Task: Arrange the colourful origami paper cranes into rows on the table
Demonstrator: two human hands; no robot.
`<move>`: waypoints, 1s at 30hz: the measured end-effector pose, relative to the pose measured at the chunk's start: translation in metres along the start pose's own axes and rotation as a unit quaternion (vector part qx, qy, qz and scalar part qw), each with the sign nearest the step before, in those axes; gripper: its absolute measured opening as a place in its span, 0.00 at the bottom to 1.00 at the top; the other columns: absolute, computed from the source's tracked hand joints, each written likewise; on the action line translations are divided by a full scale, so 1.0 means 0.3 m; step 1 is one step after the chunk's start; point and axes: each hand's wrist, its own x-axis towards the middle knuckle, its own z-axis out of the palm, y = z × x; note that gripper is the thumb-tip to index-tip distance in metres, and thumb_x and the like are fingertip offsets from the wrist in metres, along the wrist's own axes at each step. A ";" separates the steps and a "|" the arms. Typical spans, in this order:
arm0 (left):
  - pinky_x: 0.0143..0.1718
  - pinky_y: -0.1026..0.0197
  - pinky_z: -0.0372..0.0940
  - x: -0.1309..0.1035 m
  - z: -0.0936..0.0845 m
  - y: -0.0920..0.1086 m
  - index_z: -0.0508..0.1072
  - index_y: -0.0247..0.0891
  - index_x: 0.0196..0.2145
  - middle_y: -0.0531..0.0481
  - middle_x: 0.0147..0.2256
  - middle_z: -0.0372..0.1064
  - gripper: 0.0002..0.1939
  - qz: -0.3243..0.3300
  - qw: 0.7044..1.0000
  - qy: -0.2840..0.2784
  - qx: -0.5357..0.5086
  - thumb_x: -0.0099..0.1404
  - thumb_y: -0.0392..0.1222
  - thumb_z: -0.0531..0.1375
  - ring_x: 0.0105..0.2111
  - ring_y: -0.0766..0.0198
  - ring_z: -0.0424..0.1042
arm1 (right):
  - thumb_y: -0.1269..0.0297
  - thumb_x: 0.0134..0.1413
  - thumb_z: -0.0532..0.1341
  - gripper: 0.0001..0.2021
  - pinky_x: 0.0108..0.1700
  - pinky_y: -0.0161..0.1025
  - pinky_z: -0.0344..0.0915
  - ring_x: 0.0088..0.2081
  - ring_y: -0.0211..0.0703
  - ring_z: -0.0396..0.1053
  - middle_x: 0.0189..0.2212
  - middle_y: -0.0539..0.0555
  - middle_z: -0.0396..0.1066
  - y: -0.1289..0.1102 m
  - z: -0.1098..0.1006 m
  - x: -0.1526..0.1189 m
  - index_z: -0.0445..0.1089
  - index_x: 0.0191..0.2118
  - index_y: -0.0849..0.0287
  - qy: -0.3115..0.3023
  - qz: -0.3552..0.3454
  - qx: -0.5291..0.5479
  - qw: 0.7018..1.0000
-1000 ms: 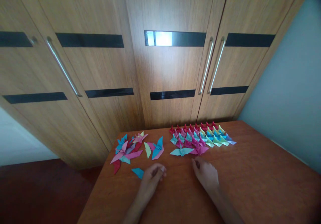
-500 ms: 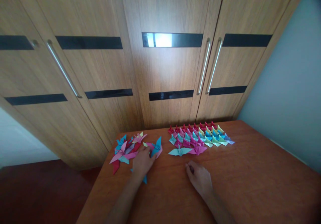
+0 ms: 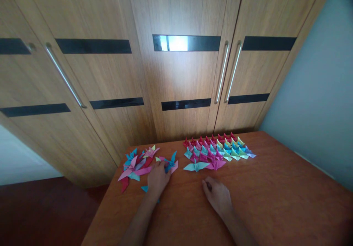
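My left hand [image 3: 158, 178] reaches in among folded paper cranes, its thumb and fingers closed at a blue paper crane [image 3: 171, 163]. Just beside that crane lies a pink one [image 3: 174, 167], partly covered by my fingers. Another blue crane [image 3: 144, 189] is mostly hidden under my left wrist. My right hand [image 3: 217, 194] rests curled on the table, a dark hollow showing inside the fist and nothing visible in it. Above it sit a light teal crane [image 3: 196, 166] and a magenta crane [image 3: 216, 164], at the front of the rows.
A loose pile of mixed cranes [image 3: 135, 167] lies at the table's left. Several tight rows of coloured cranes [image 3: 217, 146] stand toward the back right. Behind the wooden table [image 3: 270, 194] rises a wardrobe [image 3: 184, 77]; a pale wall [image 3: 314, 102] borders the right.
My left fingers have shifted slightly at the blue crane, which now tilts a little differently. My right hand stays in place. The whole view has moved slightly.
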 end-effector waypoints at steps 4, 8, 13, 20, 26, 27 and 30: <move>0.44 0.61 0.59 -0.004 -0.004 0.000 0.71 0.40 0.36 0.49 0.39 0.70 0.06 0.023 0.999 0.023 -0.013 0.60 0.38 0.57 0.43 0.58 0.67 | 0.62 0.60 0.51 0.12 0.27 0.30 0.50 0.27 0.36 0.68 0.25 0.47 0.71 0.001 0.001 -0.001 0.66 0.27 0.55 0.007 -0.005 -0.005 1.000; 0.45 0.60 0.59 -0.004 -0.019 -0.003 0.71 0.41 0.35 0.49 0.38 0.70 0.07 0.058 0.996 0.057 -0.027 0.62 0.36 0.54 0.43 0.59 0.67 | 0.61 0.60 0.51 0.12 0.26 0.30 0.50 0.27 0.36 0.68 0.24 0.47 0.71 -0.001 0.001 -0.003 0.66 0.28 0.54 0.010 -0.006 -0.008 1.000; 0.48 0.57 0.59 -0.015 -0.056 -0.012 0.73 0.40 0.37 0.47 0.40 0.70 0.09 0.101 0.988 0.108 -0.049 0.64 0.37 0.53 0.44 0.57 0.65 | 0.58 0.60 0.50 0.15 0.28 0.31 0.53 0.27 0.37 0.68 0.24 0.48 0.71 0.002 -0.006 -0.001 0.66 0.26 0.55 0.010 -0.002 0.035 0.999; 0.44 0.56 0.62 -0.167 -0.074 0.053 0.74 0.42 0.37 0.47 0.37 0.72 0.10 0.281 0.941 0.147 -0.121 0.65 0.35 0.53 0.39 0.59 0.67 | 0.41 0.56 0.45 0.26 0.24 0.33 0.59 0.23 0.39 0.67 0.26 0.53 0.71 -0.021 -0.016 -0.009 0.67 0.37 0.59 -0.064 0.054 0.468 0.880; 0.37 0.57 0.63 -0.266 -0.032 0.124 0.74 0.41 0.35 0.49 0.35 0.72 0.10 0.365 0.911 0.110 -0.155 0.63 0.31 0.55 0.36 0.60 0.68 | 0.45 0.50 0.59 0.20 0.21 0.30 0.57 0.21 0.36 0.66 0.24 0.51 0.71 -0.064 -0.018 -0.030 0.69 0.37 0.60 -0.174 0.081 0.563 0.804; 0.38 0.57 0.63 -0.272 -0.029 0.130 0.74 0.42 0.36 0.49 0.36 0.72 0.11 0.363 0.911 0.095 -0.169 0.61 0.30 0.55 0.37 0.60 0.68 | 0.48 0.48 0.62 0.18 0.21 0.30 0.57 0.21 0.35 0.66 0.23 0.50 0.70 -0.066 -0.017 -0.031 0.69 0.35 0.59 -0.169 0.074 0.550 0.815; 0.45 0.55 0.62 -0.282 -0.032 0.138 0.73 0.43 0.39 0.48 0.43 0.70 0.18 0.330 0.915 0.034 -0.231 0.55 0.26 0.54 0.44 0.58 0.67 | 0.52 0.46 0.63 0.15 0.22 0.31 0.59 0.22 0.36 0.66 0.24 0.49 0.70 -0.063 -0.007 -0.032 0.70 0.34 0.59 -0.144 0.061 0.529 0.834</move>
